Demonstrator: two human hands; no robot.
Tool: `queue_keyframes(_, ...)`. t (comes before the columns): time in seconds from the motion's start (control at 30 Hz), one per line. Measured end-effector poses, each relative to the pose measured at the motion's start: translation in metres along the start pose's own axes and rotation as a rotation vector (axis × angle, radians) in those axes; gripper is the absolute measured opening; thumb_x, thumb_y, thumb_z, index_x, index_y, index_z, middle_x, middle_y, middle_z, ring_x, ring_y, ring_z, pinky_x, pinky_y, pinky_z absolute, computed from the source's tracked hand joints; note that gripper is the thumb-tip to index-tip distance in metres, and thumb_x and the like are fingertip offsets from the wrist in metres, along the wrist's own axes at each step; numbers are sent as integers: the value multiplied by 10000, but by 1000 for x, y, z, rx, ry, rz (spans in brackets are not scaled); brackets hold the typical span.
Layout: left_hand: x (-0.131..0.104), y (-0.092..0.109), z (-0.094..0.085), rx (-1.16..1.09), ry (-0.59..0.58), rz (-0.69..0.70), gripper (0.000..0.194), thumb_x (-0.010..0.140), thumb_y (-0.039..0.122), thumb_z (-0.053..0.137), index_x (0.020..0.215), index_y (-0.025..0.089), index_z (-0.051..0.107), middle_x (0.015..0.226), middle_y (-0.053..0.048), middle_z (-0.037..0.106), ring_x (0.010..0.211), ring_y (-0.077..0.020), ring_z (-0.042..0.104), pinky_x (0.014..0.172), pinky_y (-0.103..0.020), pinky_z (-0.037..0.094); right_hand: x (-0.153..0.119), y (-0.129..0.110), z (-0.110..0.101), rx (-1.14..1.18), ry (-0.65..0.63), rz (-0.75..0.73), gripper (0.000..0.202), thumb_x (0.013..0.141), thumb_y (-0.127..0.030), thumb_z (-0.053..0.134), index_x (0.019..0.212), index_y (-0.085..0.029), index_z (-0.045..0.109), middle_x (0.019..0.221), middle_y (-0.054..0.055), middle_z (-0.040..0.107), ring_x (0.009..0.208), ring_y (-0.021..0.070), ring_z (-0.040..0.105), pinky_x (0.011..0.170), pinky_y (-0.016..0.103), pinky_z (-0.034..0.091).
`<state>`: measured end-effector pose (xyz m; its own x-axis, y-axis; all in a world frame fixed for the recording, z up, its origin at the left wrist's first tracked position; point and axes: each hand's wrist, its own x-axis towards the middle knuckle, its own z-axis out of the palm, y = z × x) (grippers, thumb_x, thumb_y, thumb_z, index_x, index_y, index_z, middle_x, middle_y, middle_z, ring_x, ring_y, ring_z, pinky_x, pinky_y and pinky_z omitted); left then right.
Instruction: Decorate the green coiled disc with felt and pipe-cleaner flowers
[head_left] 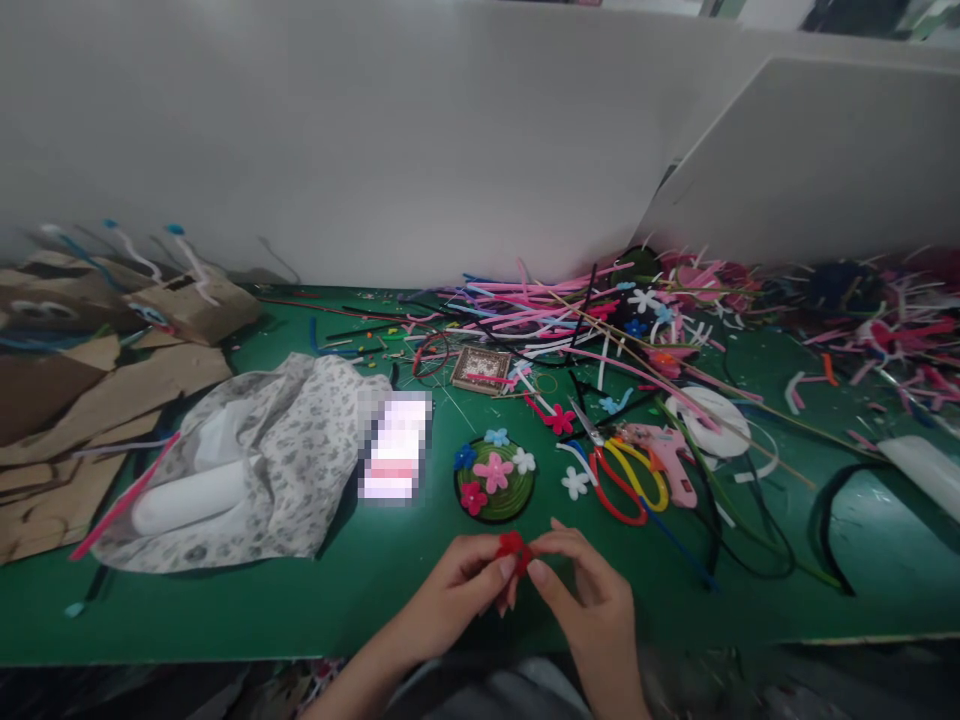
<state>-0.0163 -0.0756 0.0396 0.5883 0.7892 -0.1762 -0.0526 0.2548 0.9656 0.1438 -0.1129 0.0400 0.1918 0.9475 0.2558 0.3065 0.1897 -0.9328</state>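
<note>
A small red pipe-cleaner flower [513, 545] is held between both hands near the table's front edge. My left hand [469, 590] pinches its left side between thumb and fingers. On its right side, my right hand [585, 590] is closed, thumb and fingertips against the red piece. Just beyond the hands lies a round green coil [517, 497] with a dark rim, bearing several small flowers in pink, blue, white and red. A loose white flower [576, 483] lies to the right of the coil, and a dark pink flower [559, 419] lies farther back.
Scissors [621, 484] with red and yellow handles lie beside a pink glue gun [679, 470] and a white roll [709, 422]. Pipe cleaners [525, 310] are heaped behind. To the left are a lit phone [397, 445], a patterned cloth bag [307, 460] and cardboard pieces [180, 375].
</note>
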Motion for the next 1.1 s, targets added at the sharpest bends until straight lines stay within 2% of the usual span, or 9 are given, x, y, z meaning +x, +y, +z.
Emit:
queue_keyframes(0.07,0,0,-2,-2,-50,9,506,892,560,492,579,164,529,535,19,465,503,-97,414,487,-219,289,1,2,0,147,-63,115,97,787,-306,709,817,-214,703,788,43,718,790,203,693,739,309,567)
queue_keyframes(0.13,0,0,-3,-19,-59,-2,516,881,575,497,563,169,518,509,25,450,477,-94,393,475,-220,285,3,3,0,230,-138,150,113,785,-318,711,764,-210,685,750,29,684,754,186,674,695,277,560)
queue_keyframes(0.2,0,2,-4,-21,-37,-17,507,881,570,498,571,169,517,515,25,451,480,-95,394,473,-219,284,4,3,0,228,-165,138,131,793,-309,705,724,-209,656,729,13,647,745,168,649,741,282,548)
queue_keyframes(0.37,0,3,-6,21,-67,7,510,891,554,495,556,170,483,509,32,428,489,-90,384,490,-223,273,5,2,-2,174,-203,118,81,813,-287,684,827,-216,647,838,29,644,873,180,634,740,259,532)
queue_keyframes(0.47,1,1,-6,-4,-46,-19,509,878,569,510,562,171,483,507,36,420,482,-89,365,479,-225,259,5,3,-3,153,-212,106,94,822,-290,674,783,-216,632,793,17,625,826,175,625,753,276,526)
queue_keyframes(0.57,3,-3,-2,-46,10,-59,460,876,569,519,662,163,544,552,39,436,500,-89,361,467,-216,248,4,4,-2,123,-161,99,138,821,-306,672,735,-219,611,760,2,620,791,170,616,857,324,503)
queue_keyframes(0.67,5,-4,2,-56,19,-57,423,900,539,501,715,162,554,597,39,436,525,-89,364,464,-211,243,3,4,2,108,-96,81,147,835,-306,657,723,-228,605,716,-19,614,757,161,609,985,369,435)
queue_keyframes(0.87,7,-1,2,57,50,13,420,929,503,472,670,173,490,592,50,388,551,-93,329,506,-225,245,0,7,6,16,-69,47,158,831,-314,670,703,-236,619,752,-26,617,792,152,613,979,314,428)
queue_keyframes(1.1,13,3,-4,24,-52,12,445,900,556,489,676,172,486,604,46,375,560,-98,311,523,-241,238,7,9,6,60,-202,18,173,876,-349,616,745,-236,608,745,-32,619,761,147,605,994,321,402)
